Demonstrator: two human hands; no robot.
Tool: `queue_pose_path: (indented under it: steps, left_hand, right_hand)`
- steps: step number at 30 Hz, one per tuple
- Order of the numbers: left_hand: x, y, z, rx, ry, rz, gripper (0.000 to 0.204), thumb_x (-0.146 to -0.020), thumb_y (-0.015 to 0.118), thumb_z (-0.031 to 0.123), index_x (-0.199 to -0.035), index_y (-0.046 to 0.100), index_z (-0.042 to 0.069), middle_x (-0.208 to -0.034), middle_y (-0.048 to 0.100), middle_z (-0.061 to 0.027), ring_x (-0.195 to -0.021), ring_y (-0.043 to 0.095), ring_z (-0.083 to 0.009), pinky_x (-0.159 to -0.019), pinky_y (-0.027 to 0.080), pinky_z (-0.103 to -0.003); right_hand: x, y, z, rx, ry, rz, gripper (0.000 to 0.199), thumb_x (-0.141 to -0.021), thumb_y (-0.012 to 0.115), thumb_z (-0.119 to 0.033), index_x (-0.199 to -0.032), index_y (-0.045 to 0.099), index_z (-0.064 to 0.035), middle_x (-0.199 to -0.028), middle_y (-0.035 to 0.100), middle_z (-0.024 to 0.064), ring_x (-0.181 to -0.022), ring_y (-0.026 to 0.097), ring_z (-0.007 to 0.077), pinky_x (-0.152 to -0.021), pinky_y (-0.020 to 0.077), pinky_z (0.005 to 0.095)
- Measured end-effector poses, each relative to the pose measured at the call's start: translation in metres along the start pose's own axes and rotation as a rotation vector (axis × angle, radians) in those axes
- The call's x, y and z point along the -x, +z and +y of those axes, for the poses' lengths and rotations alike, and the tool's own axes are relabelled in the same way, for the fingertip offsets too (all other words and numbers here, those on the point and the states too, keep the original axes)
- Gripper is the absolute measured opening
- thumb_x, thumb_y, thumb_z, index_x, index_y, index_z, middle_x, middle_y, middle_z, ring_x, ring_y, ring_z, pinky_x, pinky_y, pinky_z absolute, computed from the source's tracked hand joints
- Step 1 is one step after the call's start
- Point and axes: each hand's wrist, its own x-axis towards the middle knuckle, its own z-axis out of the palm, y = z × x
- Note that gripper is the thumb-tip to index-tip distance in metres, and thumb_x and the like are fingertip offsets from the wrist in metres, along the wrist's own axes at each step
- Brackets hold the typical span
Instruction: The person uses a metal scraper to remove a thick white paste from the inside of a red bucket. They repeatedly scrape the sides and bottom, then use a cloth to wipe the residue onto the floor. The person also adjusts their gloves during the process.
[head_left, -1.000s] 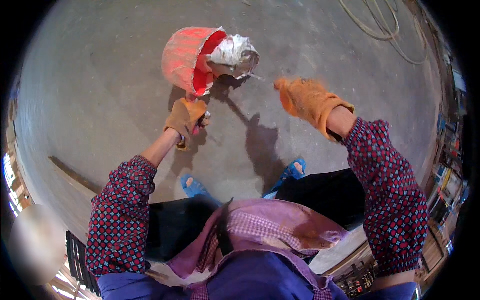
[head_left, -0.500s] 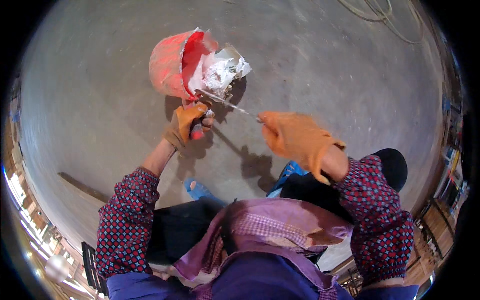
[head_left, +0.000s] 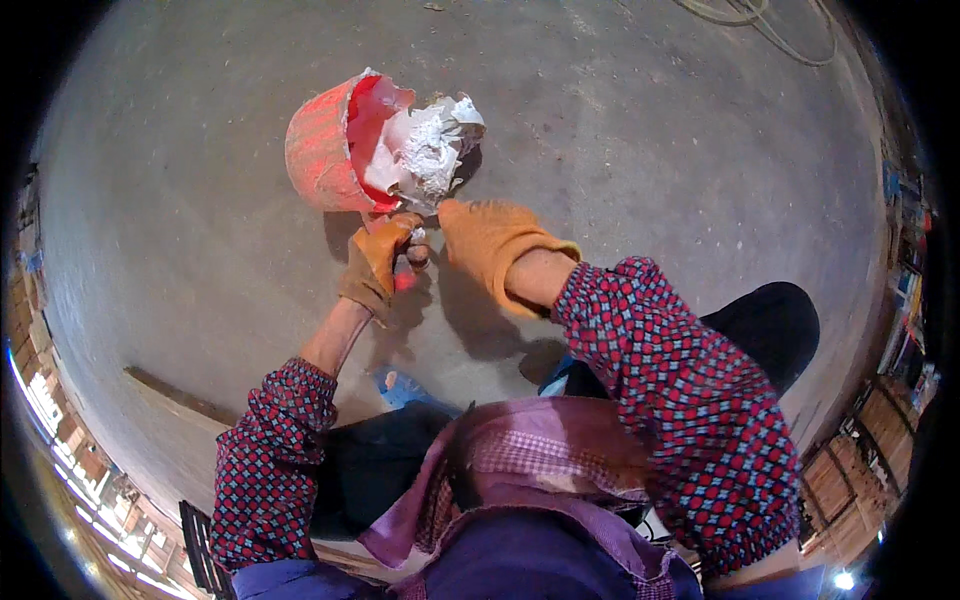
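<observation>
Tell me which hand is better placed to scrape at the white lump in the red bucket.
Probably the left hand: it grips a red-handled tool just below the white lump at the red bucket mouth. The right hand rests beside it, its hold on anything unclear.

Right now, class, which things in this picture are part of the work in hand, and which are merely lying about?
In use:
left hand, gloved, gripping a red-handled tool
right hand, gloved, at the tool
red bucket, tipped
white lumpy mass at its mouth

Lying about:
coiled hose
wooden strip
</observation>
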Motion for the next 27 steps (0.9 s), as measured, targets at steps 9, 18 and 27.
queue_pose_path:
  steps: [9,18,27]
  left_hand:
    - [0.008,-0.001,0.021,-0.062,-0.060,-0.004,0.022,-0.085,0.054,0.015,-0.098,0.057,-0.003,-0.071,0.052,-0.0055,-0.056,0.049,-0.0119,-0.049,0.039,-0.027]
    - [0.011,0.021,0.021,0.021,-0.097,0.135,0.026,-0.089,0.049,0.019,-0.102,0.057,-0.003,-0.077,0.054,-0.0015,-0.061,0.051,-0.0087,-0.049,0.042,-0.022]
    - [-0.001,0.057,0.025,0.454,0.039,0.078,0.017,-0.085,0.048,0.016,-0.093,0.055,0.004,-0.071,0.050,-0.0003,-0.057,0.046,-0.0096,-0.054,0.044,-0.026]
  right_hand:
    - [-0.021,-0.021,0.022,-0.123,-0.062,0.052,0.021,-0.081,0.055,-0.017,-0.096,0.060,-0.0035,-0.088,0.064,0.0224,-0.083,0.062,0.0395,-0.073,0.0490,0.0451]
    - [-0.023,0.008,-0.018,0.071,0.092,-0.014,0.026,-0.079,0.058,-0.021,-0.098,0.064,-0.0054,-0.095,0.067,0.0169,-0.089,0.066,0.0327,-0.072,0.0487,0.0465]
    - [-0.035,0.055,0.003,-0.631,0.154,0.197,0.018,-0.084,0.054,-0.017,-0.097,0.057,-0.0052,-0.090,0.066,0.0187,-0.088,0.064,0.0363,-0.073,0.0485,0.0455]
